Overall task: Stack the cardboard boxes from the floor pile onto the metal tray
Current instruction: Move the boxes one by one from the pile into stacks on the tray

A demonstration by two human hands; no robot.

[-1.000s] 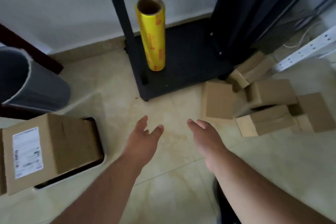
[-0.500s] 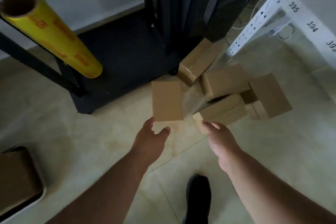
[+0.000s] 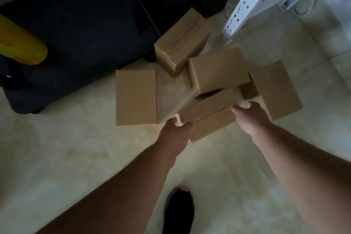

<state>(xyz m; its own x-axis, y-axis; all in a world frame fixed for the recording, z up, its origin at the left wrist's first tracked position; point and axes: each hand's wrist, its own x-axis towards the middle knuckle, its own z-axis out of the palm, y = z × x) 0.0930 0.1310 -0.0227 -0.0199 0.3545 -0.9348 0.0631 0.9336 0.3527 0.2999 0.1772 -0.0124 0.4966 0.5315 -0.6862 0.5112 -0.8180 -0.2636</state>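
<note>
We've got both hands on the nearest box (image 3: 210,114) of the floor pile. It lies flat with its long axis slanting from near-left up to far-right, and we're bracketing it end to end: left hand (image 3: 175,131) curls over the near-left corner, right hand (image 3: 248,115) clamps the far-right end, fingers wrapped over the edge. So neither hand is really nearer.

Tricky bit: another box (image 3: 218,72) looks like it's resting partly on top of ours at the back, and a tilted box (image 3: 275,89) sits right against the right hand. An upright flat box (image 3: 135,97) stands just to the left. Open floor (image 3: 76,148) is all on our side, so pulling it toward us seems safest. The metal tray isn't in view right now.
</note>
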